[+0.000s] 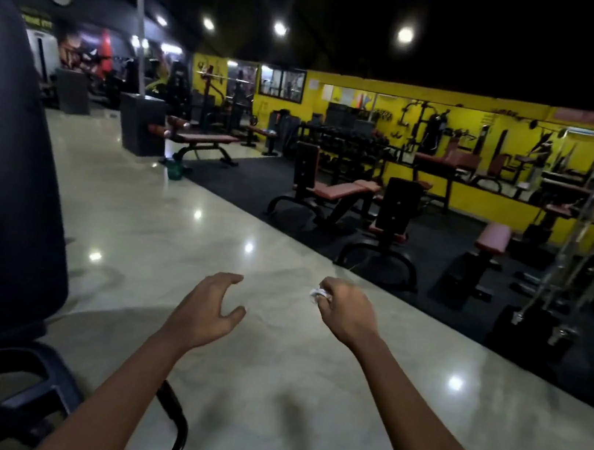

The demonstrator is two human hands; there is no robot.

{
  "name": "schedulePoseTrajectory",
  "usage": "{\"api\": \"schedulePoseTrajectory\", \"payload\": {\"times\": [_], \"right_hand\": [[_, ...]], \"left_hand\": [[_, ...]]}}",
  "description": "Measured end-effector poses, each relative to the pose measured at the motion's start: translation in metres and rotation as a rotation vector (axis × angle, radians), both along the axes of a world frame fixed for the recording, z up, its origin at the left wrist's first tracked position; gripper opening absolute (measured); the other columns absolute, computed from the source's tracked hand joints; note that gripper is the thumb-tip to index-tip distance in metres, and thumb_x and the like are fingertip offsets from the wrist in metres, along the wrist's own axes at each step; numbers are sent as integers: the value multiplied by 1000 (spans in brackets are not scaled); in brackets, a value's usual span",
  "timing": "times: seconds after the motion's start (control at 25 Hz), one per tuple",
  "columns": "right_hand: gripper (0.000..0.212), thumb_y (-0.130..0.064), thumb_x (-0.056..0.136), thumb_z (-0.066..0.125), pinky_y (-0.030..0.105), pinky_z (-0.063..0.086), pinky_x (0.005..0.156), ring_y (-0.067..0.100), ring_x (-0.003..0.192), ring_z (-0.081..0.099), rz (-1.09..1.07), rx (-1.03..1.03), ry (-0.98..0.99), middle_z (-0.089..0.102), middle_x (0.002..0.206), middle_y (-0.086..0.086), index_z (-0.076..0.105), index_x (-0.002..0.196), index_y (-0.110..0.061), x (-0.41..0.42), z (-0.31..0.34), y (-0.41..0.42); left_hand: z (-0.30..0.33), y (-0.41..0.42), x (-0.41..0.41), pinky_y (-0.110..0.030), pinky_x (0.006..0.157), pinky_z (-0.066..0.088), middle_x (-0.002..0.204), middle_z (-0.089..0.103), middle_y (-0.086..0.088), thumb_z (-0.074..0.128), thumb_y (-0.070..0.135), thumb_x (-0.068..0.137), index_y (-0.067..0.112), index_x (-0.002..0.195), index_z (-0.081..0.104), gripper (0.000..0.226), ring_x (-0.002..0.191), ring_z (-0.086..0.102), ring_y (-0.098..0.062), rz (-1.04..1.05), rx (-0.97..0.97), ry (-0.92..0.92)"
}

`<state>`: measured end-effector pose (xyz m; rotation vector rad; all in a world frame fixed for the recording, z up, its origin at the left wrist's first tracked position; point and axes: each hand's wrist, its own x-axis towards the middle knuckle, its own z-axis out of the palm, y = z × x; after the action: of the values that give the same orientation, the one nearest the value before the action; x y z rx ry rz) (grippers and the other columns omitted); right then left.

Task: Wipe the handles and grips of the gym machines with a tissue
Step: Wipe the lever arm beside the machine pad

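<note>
Both arms reach forward over the pale glossy floor [210, 227], and neither hand touches a machine. The left hand [207, 309] is held in the air with its fingers spread and lightly bent, thumb apart from them, and it holds nothing. The right hand [346, 311] has its fingers curled closed around a small crumpled white tissue [319, 294]; only a bit of the tissue shows at the left side of the fist. The two hands are near each other but apart.

At the near left stands a big dark machine [5, 181], with its black frame tube [177, 422] curving just beside the left forearm. Far on the right, on the black mat [434, 253], stand benches with red pads [335, 192]. Behind them is a dumbbell rack [342, 143] along the yellow wall [496, 116]. A chrome cable machine [567, 265] rises at the right edge
</note>
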<state>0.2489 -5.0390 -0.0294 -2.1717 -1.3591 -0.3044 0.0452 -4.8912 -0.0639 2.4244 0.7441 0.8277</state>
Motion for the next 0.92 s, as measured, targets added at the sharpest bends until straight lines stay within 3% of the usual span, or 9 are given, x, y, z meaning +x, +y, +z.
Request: {"api": "schedulePoseTrajectory", "payload": {"times": [0.2, 0.4, 0.92], "right_hand": [[10, -24, 88, 53, 29, 34, 59, 28, 86, 58, -65, -13, -15, 65, 91, 3, 53, 80, -18, 9, 28, -22], [16, -26, 89, 51, 29, 35, 61, 28, 88, 58, -161, -44, -92, 65, 96, 4, 59, 93, -13, 35, 48, -62], [19, -29, 88, 52, 33, 39, 64, 35, 95, 59, -537, -73, -151, 66, 98, 11, 60, 94, -13, 176, 88, -260]], "left_hand": [[27, -7, 25, -30, 106, 38, 133, 56, -3, 69, 29, 85, 12, 132, 54, 52, 125, 50, -18, -83, 64, -53], [43, -28, 66, -28, 103, 41, 130, 58, -2, 70, 30, 84, 12, 129, 56, 51, 122, 52, -16, -162, 55, -67], [81, -188, 301, -27, 96, 44, 122, 63, -4, 73, 26, 82, 9, 123, 61, 46, 115, 58, -17, -557, -2, -124]]}}
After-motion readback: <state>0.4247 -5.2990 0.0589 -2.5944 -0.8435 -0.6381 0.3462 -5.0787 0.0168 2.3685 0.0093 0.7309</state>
